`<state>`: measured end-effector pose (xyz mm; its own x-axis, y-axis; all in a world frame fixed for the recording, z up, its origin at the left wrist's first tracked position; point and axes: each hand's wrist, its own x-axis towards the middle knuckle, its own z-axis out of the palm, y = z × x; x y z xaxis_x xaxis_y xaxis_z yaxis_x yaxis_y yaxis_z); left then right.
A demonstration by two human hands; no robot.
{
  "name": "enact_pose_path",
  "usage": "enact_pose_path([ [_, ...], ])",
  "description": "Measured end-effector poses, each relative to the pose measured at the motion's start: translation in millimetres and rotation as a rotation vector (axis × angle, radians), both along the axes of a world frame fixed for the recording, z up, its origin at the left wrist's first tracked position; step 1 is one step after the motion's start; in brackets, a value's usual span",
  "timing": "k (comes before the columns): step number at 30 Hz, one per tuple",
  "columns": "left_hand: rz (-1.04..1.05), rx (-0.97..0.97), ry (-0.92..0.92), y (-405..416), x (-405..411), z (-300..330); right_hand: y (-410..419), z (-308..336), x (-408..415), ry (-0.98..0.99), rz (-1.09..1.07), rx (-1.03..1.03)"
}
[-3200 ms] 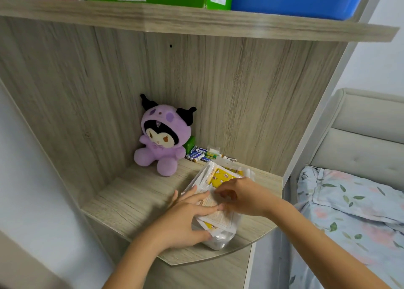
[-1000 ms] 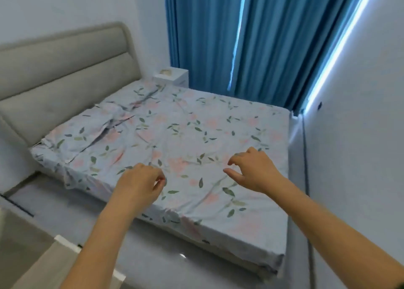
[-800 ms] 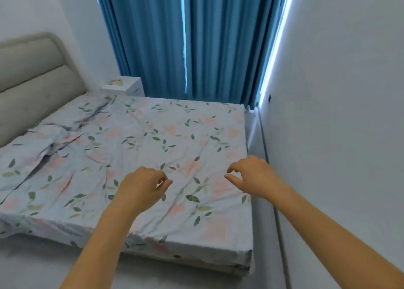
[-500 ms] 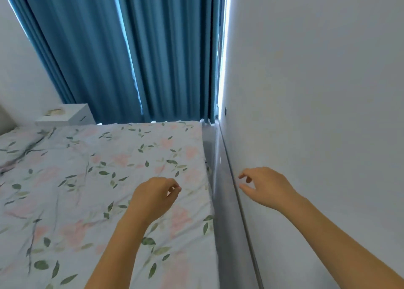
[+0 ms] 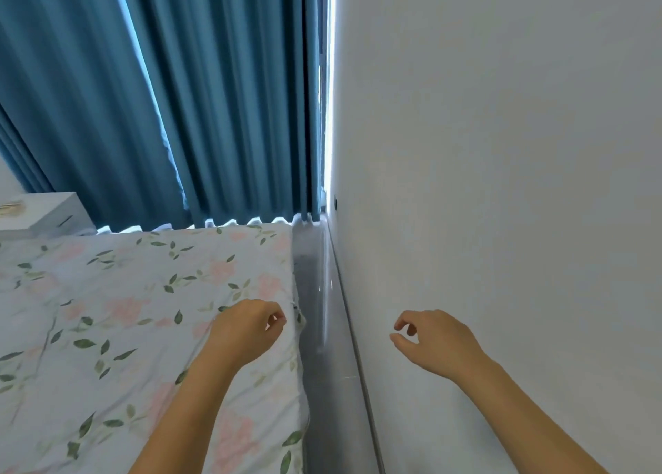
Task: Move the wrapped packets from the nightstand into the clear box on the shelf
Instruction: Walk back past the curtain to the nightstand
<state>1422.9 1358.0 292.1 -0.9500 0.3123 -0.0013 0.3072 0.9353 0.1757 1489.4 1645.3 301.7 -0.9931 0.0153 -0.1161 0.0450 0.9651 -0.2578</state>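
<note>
The white nightstand (image 5: 46, 212) shows at the far left edge, beyond the bed, with a pale packet (image 5: 10, 209) lying on its top. My left hand (image 5: 247, 330) hangs over the bed's right edge, fingers loosely curled, holding nothing. My right hand (image 5: 433, 341) floats in front of the white wall, fingers loosely curled and empty too. The shelf and the clear box are out of view.
A bed with a floral sheet (image 5: 125, 312) fills the lower left. A narrow strip of grey floor (image 5: 322, 330) runs between the bed and the white wall (image 5: 501, 187). Blue curtains (image 5: 179, 97) hang at the far end.
The view has swung right from the shelf and clear box, across the bed, to the aisle by the wall. Both hands left the box and now hang empty.
</note>
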Motion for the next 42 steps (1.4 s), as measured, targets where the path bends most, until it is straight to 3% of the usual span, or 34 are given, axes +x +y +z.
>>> enact_pose_path([
  [15, 0.118, 0.053, -0.03, 46, -359, -18, 7, -2, -403, 0.001, 0.094, -0.13],
  [26, 0.132, -0.008, -0.04, 55, -520, 2, 17, -3, -572, -0.003, -0.001, -0.154],
  [33, 0.131, 0.0, -0.091, 26, -623, 0, -7, -8, -705, -0.013, 0.085, -0.087],
  [42, 0.16, 0.021, -0.103, 33, -841, -16, -12, -19, -935, -0.011, 0.106, -0.095],
])
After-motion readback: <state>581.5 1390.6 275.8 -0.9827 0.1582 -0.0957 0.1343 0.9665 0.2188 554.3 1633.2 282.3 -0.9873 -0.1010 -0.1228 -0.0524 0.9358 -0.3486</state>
